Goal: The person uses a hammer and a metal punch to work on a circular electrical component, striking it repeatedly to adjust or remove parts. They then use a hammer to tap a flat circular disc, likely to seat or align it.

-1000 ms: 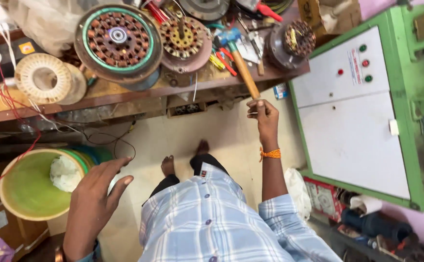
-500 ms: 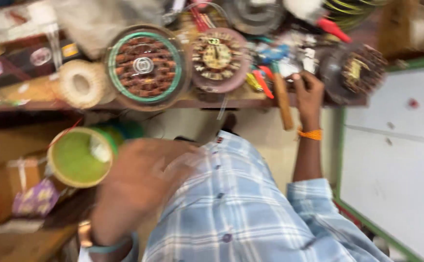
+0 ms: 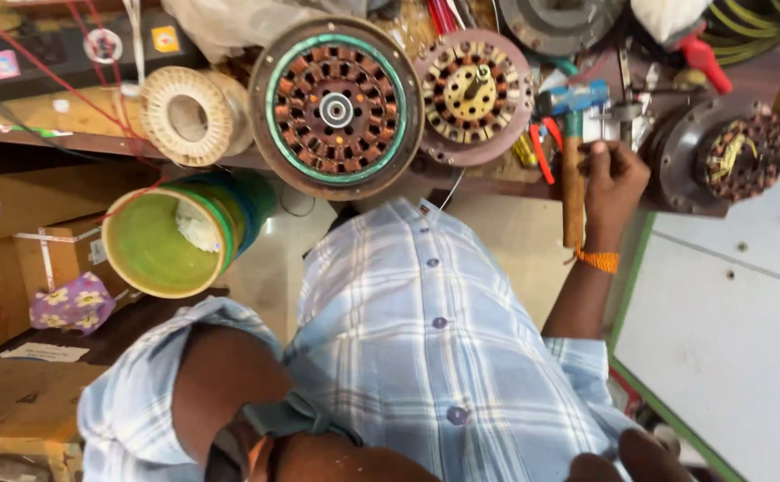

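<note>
My right hand (image 3: 611,177), with an orange thread band at the wrist, rests on the front edge of the workbench (image 3: 69,143). Its fingers are curled right beside the wooden handle of a blue-headed hammer (image 3: 572,183). I cannot tell whether the fingers hold anything. My left hand (image 3: 354,466) is nearly cut off by the bottom edge, below a wrist strap. Its fingers are hidden. A large copper-wound stator with a green ring (image 3: 336,109) and a smaller brown one (image 3: 474,94) lie on the bench ahead of me.
A cream wire spool (image 3: 190,116) sits left on the bench, another wound stator (image 3: 740,159) at the right. A stack of green tubs (image 3: 162,245) and cardboard boxes (image 3: 15,241) stand at my left. A green-framed white cabinet (image 3: 729,330) is at my right.
My right hand has moved from the end of the hammer handle up onto the bench edge. My left hand has dropped from open in front of me to the bottom edge. The view has shifted.
</note>
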